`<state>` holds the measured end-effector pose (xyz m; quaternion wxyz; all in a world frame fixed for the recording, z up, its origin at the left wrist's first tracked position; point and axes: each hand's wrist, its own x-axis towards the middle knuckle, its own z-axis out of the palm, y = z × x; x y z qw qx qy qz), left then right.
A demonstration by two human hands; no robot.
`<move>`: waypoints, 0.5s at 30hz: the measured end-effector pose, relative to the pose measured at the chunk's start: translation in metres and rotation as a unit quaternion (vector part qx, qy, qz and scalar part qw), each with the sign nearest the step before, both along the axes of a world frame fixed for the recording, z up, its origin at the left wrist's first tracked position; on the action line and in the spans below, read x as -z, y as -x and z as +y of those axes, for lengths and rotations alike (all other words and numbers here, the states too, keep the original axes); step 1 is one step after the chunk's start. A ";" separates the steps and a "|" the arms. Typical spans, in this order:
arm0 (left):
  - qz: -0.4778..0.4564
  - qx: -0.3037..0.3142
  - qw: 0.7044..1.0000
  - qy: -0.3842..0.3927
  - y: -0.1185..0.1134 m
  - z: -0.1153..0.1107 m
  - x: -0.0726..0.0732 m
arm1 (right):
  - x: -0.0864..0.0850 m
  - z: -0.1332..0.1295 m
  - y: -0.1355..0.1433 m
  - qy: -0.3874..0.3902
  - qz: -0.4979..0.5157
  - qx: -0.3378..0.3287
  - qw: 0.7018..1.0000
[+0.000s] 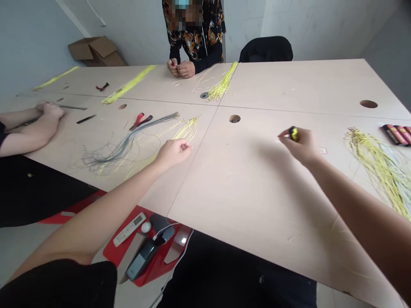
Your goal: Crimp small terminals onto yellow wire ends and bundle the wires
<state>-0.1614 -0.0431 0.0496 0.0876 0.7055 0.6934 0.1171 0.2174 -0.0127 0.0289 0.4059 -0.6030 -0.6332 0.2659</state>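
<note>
My left hand [175, 152] is over the table left of the centre seam, its fingers curled together; what they hold, if anything, is too small to tell. Beside it lie a bundle of yellow strands [190, 128] and a bundle of grey strands [128, 139]. Over the right half of the table, my right hand [300, 143] is closed on a small black and yellow tool [293, 133]. Farther right, a larger bundle of yellow and pale strands [374, 160] rests on the table [244, 184].
Red-handled pliers [140, 121] lie beyond the grey strands. Across the table a person's hands [182, 68] are together; another person's hands [49, 110] rest at the left. Red and black cylinders [396, 134] lie at the right edge. A round hole [234, 119] is near the centre.
</note>
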 end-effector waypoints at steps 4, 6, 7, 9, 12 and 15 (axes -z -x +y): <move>0.074 -0.048 0.996 -0.011 -0.012 0.031 0.006 | 0.021 0.022 0.035 0.012 0.083 -0.009 0.996; 0.125 -0.040 0.990 -0.054 -0.016 0.042 0.010 | 0.024 0.024 0.040 0.014 0.082 -0.022 0.996; 0.139 -0.034 0.988 -0.057 -0.018 0.047 0.012 | 0.025 0.023 0.040 0.018 0.073 -0.041 0.996; 0.140 -0.046 0.988 -0.052 -0.020 0.056 0.016 | 0.025 0.021 0.037 0.028 0.052 -0.087 0.994; 0.118 -0.082 0.989 -0.029 -0.019 0.070 0.019 | 0.022 0.019 0.032 0.045 0.030 -0.113 0.992; 0.109 -0.108 0.988 -0.011 -0.014 0.079 0.020 | 0.020 0.020 0.032 0.038 0.004 -0.122 0.992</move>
